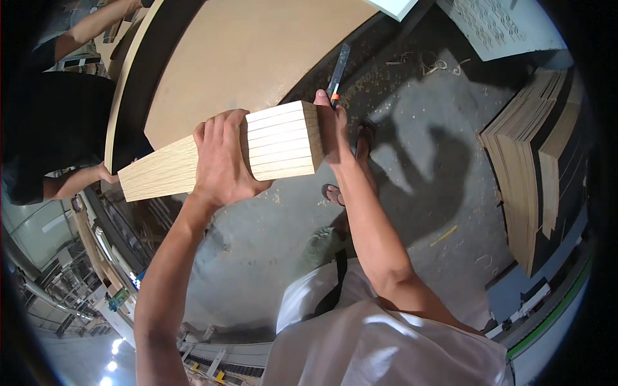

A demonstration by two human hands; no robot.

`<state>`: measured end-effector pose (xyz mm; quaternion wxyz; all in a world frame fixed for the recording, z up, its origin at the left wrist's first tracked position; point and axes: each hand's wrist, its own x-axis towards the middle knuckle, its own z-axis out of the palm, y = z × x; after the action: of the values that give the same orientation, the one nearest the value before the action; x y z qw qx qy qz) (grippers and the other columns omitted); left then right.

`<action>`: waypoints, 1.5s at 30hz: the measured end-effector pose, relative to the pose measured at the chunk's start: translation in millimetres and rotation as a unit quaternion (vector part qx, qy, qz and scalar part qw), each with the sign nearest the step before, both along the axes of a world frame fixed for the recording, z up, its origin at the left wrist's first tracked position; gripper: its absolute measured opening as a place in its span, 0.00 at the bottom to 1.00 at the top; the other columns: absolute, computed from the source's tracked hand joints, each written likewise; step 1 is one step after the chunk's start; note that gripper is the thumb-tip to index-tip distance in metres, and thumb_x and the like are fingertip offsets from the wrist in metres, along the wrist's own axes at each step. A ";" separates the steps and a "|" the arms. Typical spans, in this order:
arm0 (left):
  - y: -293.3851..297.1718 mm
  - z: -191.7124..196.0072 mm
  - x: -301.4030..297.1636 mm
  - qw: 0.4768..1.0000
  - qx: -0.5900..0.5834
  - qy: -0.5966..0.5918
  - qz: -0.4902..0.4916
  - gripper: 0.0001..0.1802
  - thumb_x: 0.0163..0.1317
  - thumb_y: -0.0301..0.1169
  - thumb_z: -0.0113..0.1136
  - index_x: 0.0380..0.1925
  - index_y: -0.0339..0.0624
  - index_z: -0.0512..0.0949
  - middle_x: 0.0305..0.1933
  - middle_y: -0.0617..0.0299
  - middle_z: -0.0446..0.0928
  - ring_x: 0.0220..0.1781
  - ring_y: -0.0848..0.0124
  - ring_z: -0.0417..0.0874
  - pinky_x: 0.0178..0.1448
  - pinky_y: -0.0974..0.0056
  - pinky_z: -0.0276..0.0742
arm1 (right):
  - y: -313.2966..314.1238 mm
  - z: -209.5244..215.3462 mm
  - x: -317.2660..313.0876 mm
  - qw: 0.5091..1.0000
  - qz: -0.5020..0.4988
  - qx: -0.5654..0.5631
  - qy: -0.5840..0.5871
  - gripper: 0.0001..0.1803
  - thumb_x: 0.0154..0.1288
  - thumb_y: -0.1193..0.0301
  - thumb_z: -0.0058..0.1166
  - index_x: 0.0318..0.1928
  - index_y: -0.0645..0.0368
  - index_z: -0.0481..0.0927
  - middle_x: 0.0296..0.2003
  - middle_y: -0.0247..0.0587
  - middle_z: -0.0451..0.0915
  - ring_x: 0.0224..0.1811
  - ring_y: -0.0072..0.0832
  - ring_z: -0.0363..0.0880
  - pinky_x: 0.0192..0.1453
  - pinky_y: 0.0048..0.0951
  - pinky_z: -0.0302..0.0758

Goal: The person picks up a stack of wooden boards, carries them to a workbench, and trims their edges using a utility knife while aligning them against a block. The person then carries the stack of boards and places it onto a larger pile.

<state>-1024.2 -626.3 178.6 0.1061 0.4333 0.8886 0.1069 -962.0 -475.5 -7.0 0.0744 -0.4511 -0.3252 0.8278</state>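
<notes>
Head view — both hands (222,154) hold stacked pale wood strips (278,143).

A pale, lined wooden piece (278,141) slants midair, its right end near a dark, orange-banded tool (338,74)

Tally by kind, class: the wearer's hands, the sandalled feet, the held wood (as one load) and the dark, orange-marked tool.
Left hand and right hand: 2
Lower foot and upper foot: 2
Held wood: 1
Dark tool: 1
Total: 6
</notes>
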 end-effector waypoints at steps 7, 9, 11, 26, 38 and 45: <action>-2.1 1.9 2.9 1.000 -0.001 -0.012 -0.001 0.52 0.28 0.41 0.70 0.59 0.37 0.61 0.52 0.45 0.66 0.59 0.49 0.66 0.67 0.46 0.52 | 3.8 17.1 8.0 0.954 0.061 0.294 0.007 0.22 0.70 0.49 0.51 0.33 0.56 0.74 0.21 0.26 0.66 0.24 0.15 0.66 0.27 0.23 0.64; -5.6 -0.5 2.1 1.000 -0.001 -0.007 -0.009 0.52 0.28 0.41 0.70 0.59 0.37 0.60 0.52 0.45 0.66 0.59 0.49 0.66 0.67 0.46 0.52 | 7.7 15.3 17.4 0.951 0.063 0.303 0.002 0.21 0.71 0.49 0.51 0.35 0.55 0.73 0.21 0.26 0.67 0.22 0.16 0.67 0.25 0.24 0.64; -9.2 -1.3 2.2 1.000 -0.010 -0.003 -0.012 0.53 0.28 0.40 0.70 0.60 0.36 0.60 0.51 0.45 0.66 0.59 0.48 0.66 0.67 0.46 0.52 | 9.3 19.4 41.9 0.960 0.101 0.262 -0.027 0.22 0.73 0.52 0.47 0.39 0.62 0.72 0.26 0.42 0.73 0.30 0.32 0.72 0.38 0.35 0.70; -2.5 -4.1 5.2 0.999 -0.024 0.029 -0.036 0.53 0.28 0.39 0.73 0.59 0.33 0.60 0.50 0.47 0.67 0.54 0.51 0.67 0.64 0.50 0.56 | -62.1 6.6 172.8 0.976 0.110 0.172 0.070 0.19 0.74 0.57 0.50 0.43 0.63 0.77 0.26 0.27 0.72 0.28 0.15 0.66 0.33 0.22 0.66; -3.1 -2.8 5.9 0.998 -0.024 0.046 -0.032 0.53 0.29 0.38 0.73 0.59 0.33 0.60 0.48 0.47 0.66 0.53 0.52 0.67 0.63 0.50 0.57 | -51.5 -0.3 160.8 0.981 0.126 0.131 0.074 0.16 0.72 0.60 0.52 0.42 0.63 0.80 0.24 0.23 0.70 0.27 0.12 0.63 0.30 0.19 0.62; -2.7 -2.7 4.0 0.998 -0.016 0.039 -0.038 0.52 0.29 0.37 0.73 0.59 0.33 0.60 0.48 0.47 0.66 0.52 0.53 0.67 0.61 0.50 0.57 | -41.2 -2.9 138.9 0.979 0.123 0.150 0.071 0.17 0.70 0.60 0.56 0.43 0.64 0.81 0.25 0.23 0.72 0.29 0.12 0.64 0.32 0.21 0.64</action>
<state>-1020.1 -629.0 175.9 0.0819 0.4690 0.8765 0.0715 -823.1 -516.8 -9.9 0.0619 -0.3320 -0.4922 0.8023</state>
